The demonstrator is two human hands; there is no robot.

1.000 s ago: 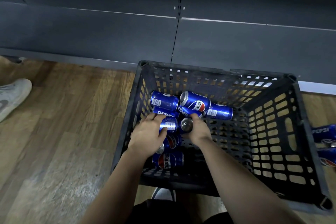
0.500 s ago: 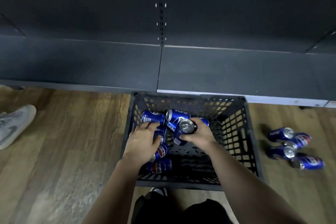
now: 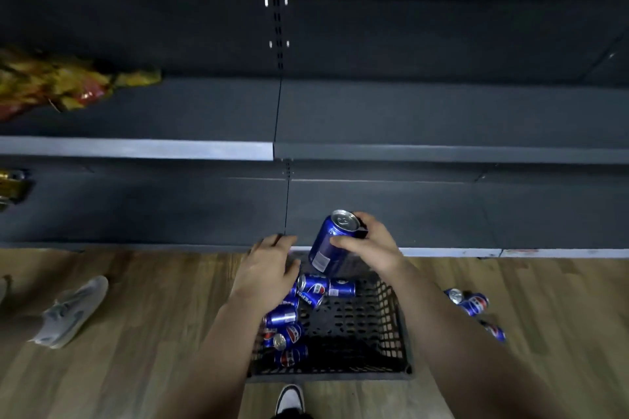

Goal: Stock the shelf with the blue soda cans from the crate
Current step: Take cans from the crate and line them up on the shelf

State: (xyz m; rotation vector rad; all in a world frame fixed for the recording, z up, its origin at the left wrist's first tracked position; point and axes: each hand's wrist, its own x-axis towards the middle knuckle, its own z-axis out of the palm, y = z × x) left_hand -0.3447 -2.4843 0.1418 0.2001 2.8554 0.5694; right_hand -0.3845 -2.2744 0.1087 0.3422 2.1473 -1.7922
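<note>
My right hand [image 3: 369,248] grips a blue soda can [image 3: 332,241] upright and slightly tilted, lifted above the far rim of the black crate [image 3: 357,333], in front of the bottom shelf [image 3: 408,214]. My left hand [image 3: 269,265] hovers over the crate's left side with fingers spread and holds nothing. Several blue cans [image 3: 292,316] lie on their sides along the left half of the crate. The dark grey shelf boards in front of me carry no cans.
Three blue cans [image 3: 473,304] lie on the wooden floor right of the crate. A grey shoe [image 3: 71,311] is at the left, my own shoe tip [image 3: 289,398] below the crate. Yellow snack bags [image 3: 51,85] sit on the middle shelf [image 3: 408,112] at far left.
My right hand has lifted one can out of the crate toward the bottom shelf. My left hand let go of the cans and rose. The view tilted upward, revealing more shelves.
</note>
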